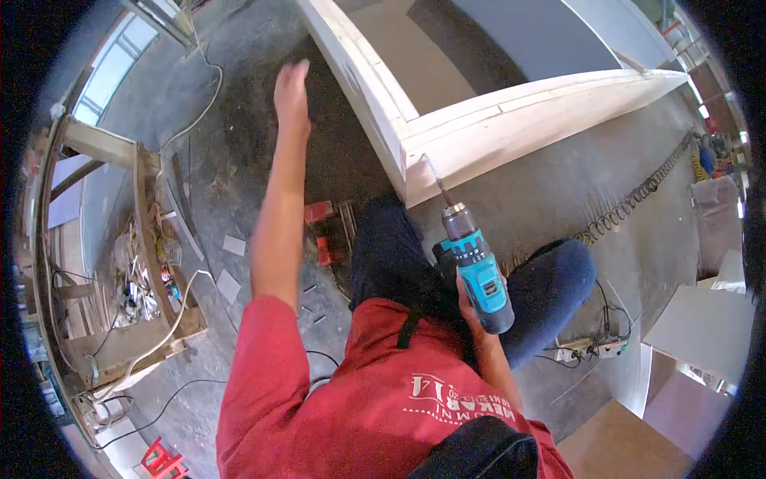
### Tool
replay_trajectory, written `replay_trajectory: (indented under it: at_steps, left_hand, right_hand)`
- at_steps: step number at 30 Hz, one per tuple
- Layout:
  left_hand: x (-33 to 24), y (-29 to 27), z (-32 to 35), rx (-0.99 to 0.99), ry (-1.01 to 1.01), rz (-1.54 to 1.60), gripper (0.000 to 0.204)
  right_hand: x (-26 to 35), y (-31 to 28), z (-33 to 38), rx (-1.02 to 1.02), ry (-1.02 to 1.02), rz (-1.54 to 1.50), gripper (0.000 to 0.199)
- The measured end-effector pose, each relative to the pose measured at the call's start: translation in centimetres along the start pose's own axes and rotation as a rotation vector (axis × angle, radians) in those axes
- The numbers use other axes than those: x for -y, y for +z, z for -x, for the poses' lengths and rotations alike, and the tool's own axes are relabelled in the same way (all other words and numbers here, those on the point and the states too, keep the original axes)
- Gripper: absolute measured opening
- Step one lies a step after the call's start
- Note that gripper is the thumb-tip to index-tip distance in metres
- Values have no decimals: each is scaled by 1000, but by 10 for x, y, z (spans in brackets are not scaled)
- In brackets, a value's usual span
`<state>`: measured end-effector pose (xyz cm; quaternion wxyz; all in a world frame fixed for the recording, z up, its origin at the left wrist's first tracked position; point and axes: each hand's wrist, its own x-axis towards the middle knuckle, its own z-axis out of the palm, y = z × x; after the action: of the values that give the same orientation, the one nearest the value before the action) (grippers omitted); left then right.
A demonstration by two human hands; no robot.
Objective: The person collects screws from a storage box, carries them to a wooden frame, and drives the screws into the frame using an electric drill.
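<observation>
My right hand (466,307) is closed round the grip of a teal and black cordless drill (483,279). The drill's long thin bit reaches up to the end face of a pale wooden frame (495,136), close to its near corner. Its tip appears to touch the wood there. My left hand (293,94) is stretched forward beside the frame's left side, slightly blurred and seen edge-on. Its fingers look extended with nothing in them. Whether it touches the frame, I cannot tell.
Red tools (321,231) lie on the floor left of my legs, near several screws or bolts (311,307). A coiled air hose (638,195) runs along the right, above a power strip (594,349). At the left stands a wooden structure (148,172) with scraps and cables.
</observation>
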<state>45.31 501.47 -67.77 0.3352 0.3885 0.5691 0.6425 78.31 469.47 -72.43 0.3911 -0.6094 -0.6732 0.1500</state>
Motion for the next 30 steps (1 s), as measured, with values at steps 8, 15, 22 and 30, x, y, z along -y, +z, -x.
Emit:
replay_trajectory:
  at_steps: [8,15,22,30]
  left_hand:
    - [-29,105,-135,51,-9,-388,46]
    - [-18,98,-145,79,59,-581,36]
    - [-15,95,-148,123,133,-588,24]
    - [-7,84,-149,147,151,-594,28]
  right_hand:
    - [6,5,8,104,499,-411,19]
    - [6,-3,7,290,539,11,29]
    - [-1,-11,-2,263,283,-68,26]
    - [15,-19,-13,498,644,49,19]
